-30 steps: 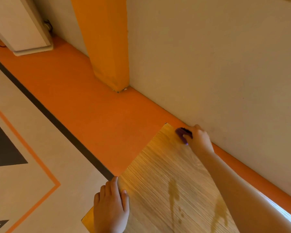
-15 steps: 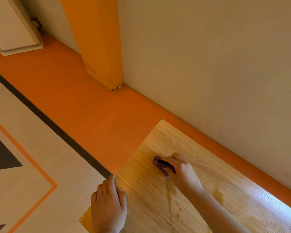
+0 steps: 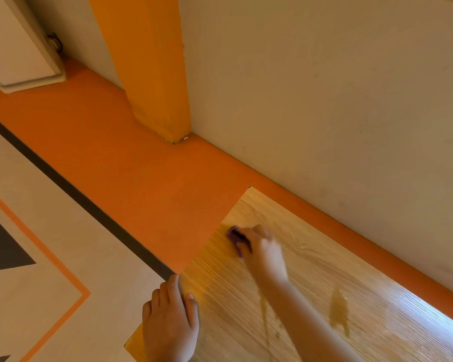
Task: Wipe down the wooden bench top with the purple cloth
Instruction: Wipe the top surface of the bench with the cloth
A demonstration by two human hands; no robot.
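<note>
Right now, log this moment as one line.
right hand: grips purple cloth at bench top end | left hand: rests on front edge | wet streaks: unwiped

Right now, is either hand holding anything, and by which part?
The right hand grips the purple cloth, bunched under its fingers with only one end showing. The left hand holds nothing; it rests on the wooden bench top at its edge.
</note>
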